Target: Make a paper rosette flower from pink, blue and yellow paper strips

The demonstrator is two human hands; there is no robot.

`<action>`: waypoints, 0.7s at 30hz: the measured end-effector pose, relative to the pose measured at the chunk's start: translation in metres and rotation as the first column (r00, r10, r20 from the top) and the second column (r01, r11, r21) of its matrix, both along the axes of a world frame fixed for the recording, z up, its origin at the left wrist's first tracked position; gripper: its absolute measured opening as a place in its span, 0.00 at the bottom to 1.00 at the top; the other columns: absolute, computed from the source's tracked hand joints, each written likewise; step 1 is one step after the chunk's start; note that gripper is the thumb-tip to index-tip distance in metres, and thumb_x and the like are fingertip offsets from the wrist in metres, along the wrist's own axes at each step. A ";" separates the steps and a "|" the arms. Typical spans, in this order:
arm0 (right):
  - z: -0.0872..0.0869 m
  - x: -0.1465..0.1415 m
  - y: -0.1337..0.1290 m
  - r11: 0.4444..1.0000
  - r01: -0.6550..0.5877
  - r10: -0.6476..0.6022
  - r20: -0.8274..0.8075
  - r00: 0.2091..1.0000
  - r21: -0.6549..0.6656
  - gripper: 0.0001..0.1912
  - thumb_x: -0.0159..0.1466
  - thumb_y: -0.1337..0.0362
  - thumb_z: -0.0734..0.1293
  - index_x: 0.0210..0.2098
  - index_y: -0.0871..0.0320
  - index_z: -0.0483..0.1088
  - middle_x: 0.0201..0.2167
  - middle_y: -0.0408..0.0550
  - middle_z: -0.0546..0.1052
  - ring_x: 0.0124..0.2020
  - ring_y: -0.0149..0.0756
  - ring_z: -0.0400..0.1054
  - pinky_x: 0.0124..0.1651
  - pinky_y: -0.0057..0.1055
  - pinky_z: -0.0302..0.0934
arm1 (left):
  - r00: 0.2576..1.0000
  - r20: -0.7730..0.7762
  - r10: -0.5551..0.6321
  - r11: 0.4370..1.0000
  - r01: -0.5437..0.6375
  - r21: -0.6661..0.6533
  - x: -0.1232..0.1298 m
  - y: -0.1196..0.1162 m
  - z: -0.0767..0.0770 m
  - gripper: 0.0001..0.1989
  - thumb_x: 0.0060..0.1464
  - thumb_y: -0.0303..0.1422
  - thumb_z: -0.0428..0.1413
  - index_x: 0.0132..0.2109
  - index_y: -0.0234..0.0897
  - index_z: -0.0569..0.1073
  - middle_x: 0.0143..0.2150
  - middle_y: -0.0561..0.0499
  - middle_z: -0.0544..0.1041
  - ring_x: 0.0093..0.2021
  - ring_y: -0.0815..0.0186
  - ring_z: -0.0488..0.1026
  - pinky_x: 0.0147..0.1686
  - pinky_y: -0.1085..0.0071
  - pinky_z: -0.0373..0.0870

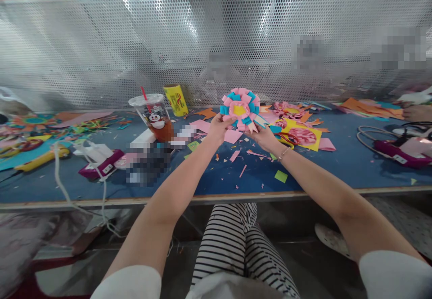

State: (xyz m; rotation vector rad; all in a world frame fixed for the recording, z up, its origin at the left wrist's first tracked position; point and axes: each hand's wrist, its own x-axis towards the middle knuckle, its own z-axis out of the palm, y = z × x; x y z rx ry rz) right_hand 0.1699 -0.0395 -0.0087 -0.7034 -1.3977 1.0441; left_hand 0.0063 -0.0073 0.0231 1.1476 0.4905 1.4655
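Paper rosette [240,109] held up, right of the drink cup [154,118]
The blue table [216,175] spreads beneath the cup; to the cup's right, the left hand [221,128] pinches the rosette's edge and the right hand [263,138] grips low by its tails; just behind the cup I see a yellow container [176,100], well right of it a green scrap [281,176]

A craft workshop; paper scraps [281,176] litter the table [347,159].

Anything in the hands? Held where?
A pink-and-blue paper rosette: left hand at its lower-left edge, right hand at the lower edge, by the paper tails.
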 end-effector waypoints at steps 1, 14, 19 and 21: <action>0.001 0.000 -0.001 1.000 0.004 -0.004 0.007 1.000 -0.001 0.30 0.46 0.60 0.74 0.49 0.53 0.67 0.48 0.46 0.74 0.46 0.35 0.69 0.52 0.33 0.63 | 1.000 0.005 -0.006 1.000 0.006 0.002 0.000 0.000 0.000 0.19 0.29 0.28 0.69 0.30 0.34 0.70 0.23 0.58 0.71 0.21 0.78 0.66 0.20 0.80 0.60; -0.009 0.002 0.006 0.997 0.015 -0.016 -0.017 1.000 -0.077 0.22 0.43 0.59 0.75 0.37 0.55 0.69 0.37 0.43 0.74 0.37 0.31 0.68 0.45 0.32 0.65 | 1.000 -0.014 0.021 1.000 -0.021 0.016 0.001 0.005 -0.003 0.19 0.28 0.29 0.70 0.29 0.34 0.70 0.22 0.58 0.70 0.19 0.79 0.64 0.18 0.82 0.59; -0.004 0.000 0.001 0.995 0.018 -0.024 -0.061 0.998 -0.097 0.24 0.42 0.61 0.75 0.38 0.54 0.69 0.37 0.43 0.75 0.37 0.32 0.69 0.46 0.34 0.66 | 0.999 -0.029 0.045 0.999 -0.044 0.024 0.001 0.003 -0.002 0.20 0.28 0.29 0.70 0.31 0.34 0.71 0.24 0.58 0.72 0.21 0.78 0.66 0.19 0.81 0.61; -0.003 0.000 0.000 0.995 0.013 -0.017 -0.047 0.999 -0.095 0.24 0.43 0.60 0.75 0.39 0.54 0.69 0.38 0.44 0.75 0.38 0.33 0.70 0.46 0.35 0.67 | 0.998 -0.038 0.055 0.998 -0.054 0.028 0.002 0.002 -0.001 0.20 0.29 0.29 0.69 0.32 0.35 0.71 0.25 0.57 0.73 0.22 0.77 0.67 0.20 0.81 0.61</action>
